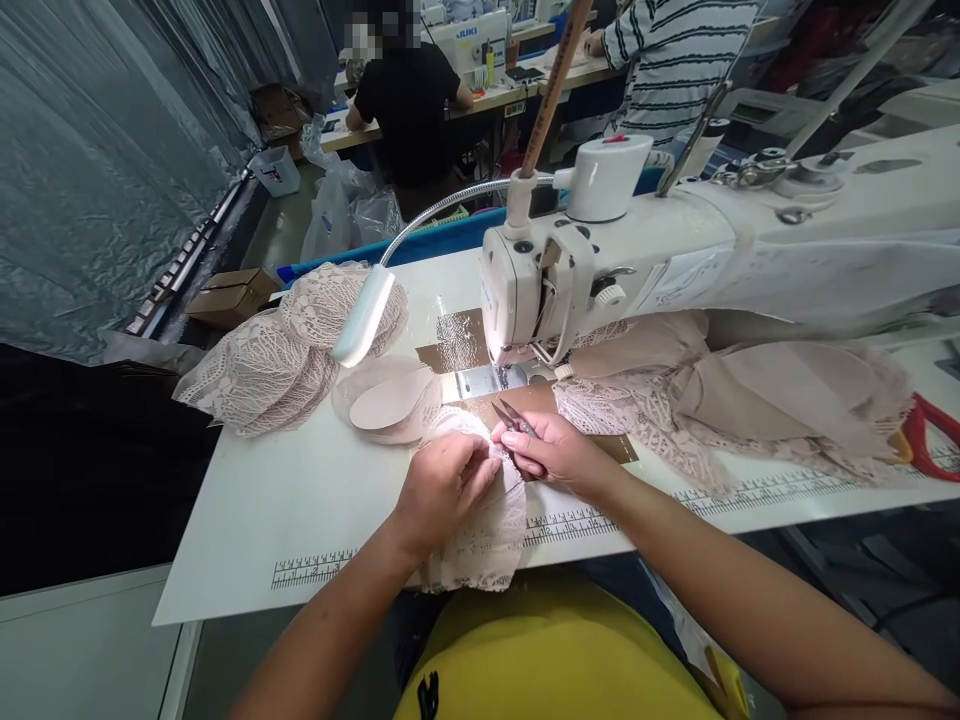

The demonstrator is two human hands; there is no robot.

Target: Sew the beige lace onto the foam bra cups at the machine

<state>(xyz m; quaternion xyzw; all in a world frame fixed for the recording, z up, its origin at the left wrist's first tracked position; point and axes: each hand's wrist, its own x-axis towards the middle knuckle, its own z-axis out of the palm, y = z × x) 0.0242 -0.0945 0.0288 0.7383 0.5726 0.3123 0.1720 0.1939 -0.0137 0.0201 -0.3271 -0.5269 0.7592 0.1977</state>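
Note:
My left hand pinches the edge of a pale pink lace piece, which hangs over the table's front edge. Thread snips sit in my right hand, their pointed blades apart and aimed up and left. The right fingertips meet the lace close to my left fingers. Just beyond my hands is the needle area of a white sewing machine. A beige oval cup piece with sheer edging lies to the left of the lace.
Stacked lace cups lie at the left under a lamp head. More beige lace fabric is heaped on the right, beside red-handled scissors. A printed ruler runs along the table's front. Two people sit at machines beyond.

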